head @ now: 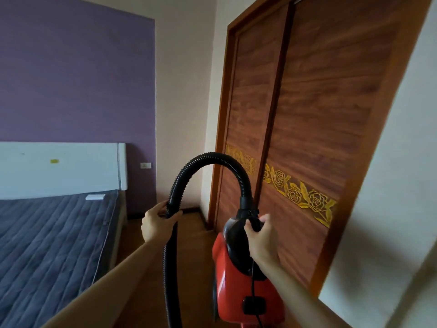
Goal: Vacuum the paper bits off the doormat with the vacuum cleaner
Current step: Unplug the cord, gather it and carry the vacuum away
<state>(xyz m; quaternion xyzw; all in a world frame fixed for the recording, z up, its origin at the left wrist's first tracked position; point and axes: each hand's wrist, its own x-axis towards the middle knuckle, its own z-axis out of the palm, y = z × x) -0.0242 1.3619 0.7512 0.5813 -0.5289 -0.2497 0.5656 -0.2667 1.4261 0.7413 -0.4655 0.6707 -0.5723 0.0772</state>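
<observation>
Head cam has no doormat and no paper bits in it anywhere, so you can't tell which way the mat lies from your fingers. You'll have to look down and find it before anything else.

What you do have is the red vacuum cleaner (233,280) near and right of centre. Looks like it's hanging off the floor (194,245) from your right hand (259,235), with the fingers wrapped tight round the black handle (254,217) up top. The ribbed hose (208,157) loops up from there, arcs left and comes down into your left hand (157,221), fingers clamped round it.

Below that grip the hose drops pretty much straight down and out the bottom edge. The nozzle end is out of sight, same for wherever the power cord (253,280) goes. Your left hand is the one on the hose, so I'd guess it does the aiming.

Bed (47,245) is on the left, wooden sliding doors (319,114) with gold rose trim on the right. No brand or lettering readable on the vacuum. There's a little yellow sticker (54,161) on the white headboard (71,176), too small to read.
</observation>
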